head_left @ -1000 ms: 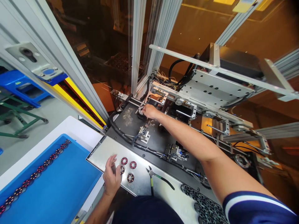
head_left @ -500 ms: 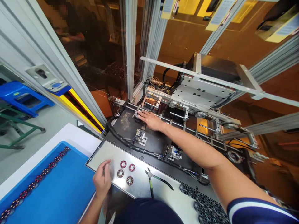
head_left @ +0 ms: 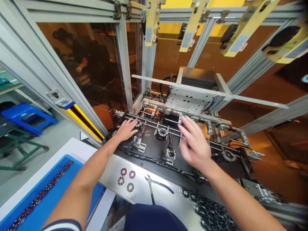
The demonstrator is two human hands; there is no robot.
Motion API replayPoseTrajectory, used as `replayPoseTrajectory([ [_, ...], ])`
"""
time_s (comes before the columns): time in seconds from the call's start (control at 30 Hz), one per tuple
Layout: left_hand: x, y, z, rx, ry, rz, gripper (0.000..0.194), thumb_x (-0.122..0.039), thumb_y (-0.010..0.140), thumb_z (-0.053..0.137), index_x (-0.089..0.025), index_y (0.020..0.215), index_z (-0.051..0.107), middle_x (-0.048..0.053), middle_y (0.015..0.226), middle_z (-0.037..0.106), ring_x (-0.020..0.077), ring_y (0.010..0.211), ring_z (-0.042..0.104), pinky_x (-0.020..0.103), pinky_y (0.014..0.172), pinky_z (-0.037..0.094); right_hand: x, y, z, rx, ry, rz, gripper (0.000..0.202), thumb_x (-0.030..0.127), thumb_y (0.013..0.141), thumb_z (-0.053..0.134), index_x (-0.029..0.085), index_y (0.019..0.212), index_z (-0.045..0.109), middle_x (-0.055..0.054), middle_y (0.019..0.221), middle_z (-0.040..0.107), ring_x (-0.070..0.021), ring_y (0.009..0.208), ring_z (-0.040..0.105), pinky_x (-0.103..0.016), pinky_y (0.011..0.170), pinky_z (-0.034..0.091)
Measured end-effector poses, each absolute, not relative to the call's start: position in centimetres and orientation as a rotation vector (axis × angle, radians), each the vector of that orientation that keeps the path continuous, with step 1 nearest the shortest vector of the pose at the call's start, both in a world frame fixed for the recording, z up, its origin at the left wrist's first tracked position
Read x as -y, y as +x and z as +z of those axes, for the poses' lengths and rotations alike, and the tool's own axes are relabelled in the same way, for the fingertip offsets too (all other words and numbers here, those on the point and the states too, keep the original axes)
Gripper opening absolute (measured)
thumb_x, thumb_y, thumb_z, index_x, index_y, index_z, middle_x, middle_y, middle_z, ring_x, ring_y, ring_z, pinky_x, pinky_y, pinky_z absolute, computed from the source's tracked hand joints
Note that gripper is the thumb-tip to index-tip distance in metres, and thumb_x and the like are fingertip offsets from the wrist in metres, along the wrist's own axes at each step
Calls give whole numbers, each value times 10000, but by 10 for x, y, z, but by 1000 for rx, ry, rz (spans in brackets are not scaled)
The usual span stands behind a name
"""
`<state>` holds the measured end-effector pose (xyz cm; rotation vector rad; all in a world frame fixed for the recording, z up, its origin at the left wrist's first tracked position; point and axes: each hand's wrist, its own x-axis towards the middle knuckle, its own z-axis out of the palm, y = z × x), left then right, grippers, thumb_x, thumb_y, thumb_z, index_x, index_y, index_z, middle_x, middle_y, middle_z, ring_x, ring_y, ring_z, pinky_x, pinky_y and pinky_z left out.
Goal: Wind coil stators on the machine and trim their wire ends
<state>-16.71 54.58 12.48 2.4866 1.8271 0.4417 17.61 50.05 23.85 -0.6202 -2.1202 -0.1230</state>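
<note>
My left hand lies over the left end of the black machine bed, fingers stretched out, beside a metal ring fixture. Whether its fingertips touch the ring I cannot tell. My right hand, blurred by motion, hovers above the middle of the bed with its fingers apart and nothing visible in them. Between the hands sits another metal ring part on the rails. On the steel ledge in front, several small red-and-black wound stators lie near a pair of side cutters with open jaws.
Several black ring parts are heaped at the ledge's right. A blue tray at left holds a row of stators. Aluminium posts and a long metal bar frame the machine. Behind the tinted panel is another person.
My right hand has left the ring at the bed's left end and moved right. My left hand has come up from beside the ledge to that end. The view has shifted.
</note>
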Motion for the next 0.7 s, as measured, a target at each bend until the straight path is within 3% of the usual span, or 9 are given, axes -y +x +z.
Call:
replayPoseTrajectory([
  [0.17, -550, -159, 111, -1845, 2552, 285, 485, -404, 939, 597, -193, 1371, 533, 129, 1514, 468, 332, 1399, 426, 616, 1131, 333, -345, 309, 155, 1920, -1283, -107, 410, 103, 849, 555, 214, 1235, 640, -113, 1342, 629, -305, 1184, 642, -533, 1091, 471],
  [0.23, -552, -158, 112, -1834, 2590, 237, 476, -393, 930, 613, -189, 1354, 545, 128, 1500, 478, 334, 1393, 428, 622, 1135, 322, -293, 338, 112, 1895, -1497, -143, 288, 169, 885, 538, 186, 1147, 656, -133, 1259, 667, -288, 1072, 690, -497, 1073, 485],
  [0.33, -561, -155, 118, -1801, 2651, 173, 454, -390, 925, 622, -178, 1322, 563, 127, 1445, 523, 327, 1355, 466, 612, 1118, 351, -248, 346, 69, 1955, -1559, -112, 258, 171, 902, 521, 175, 1130, 642, -139, 1211, 682, -263, 1025, 710, -422, 962, 562],
  [0.53, -569, -147, 128, -1826, 2685, 95, 396, -355, 935, 613, -177, 1287, 580, 118, 1379, 566, 297, 1260, 547, 565, 1052, 442, -244, 323, 63, 1944, -1437, -6, 273, 121, 898, 514, 182, 1133, 639, -143, 1228, 672, -274, 1134, 667, -453, 957, 572],
  [0.7, -570, -148, 140, -1812, 2599, 162, 374, -361, 894, 656, -166, 1213, 645, 129, 1352, 602, 301, 1268, 556, 524, 1063, 450, -245, 315, 56, 1997, -1435, 3, 275, 91, 908, 472, 162, 1111, 645, -160, 1134, 707, -274, 1061, 695, -470, 872, 616],
])
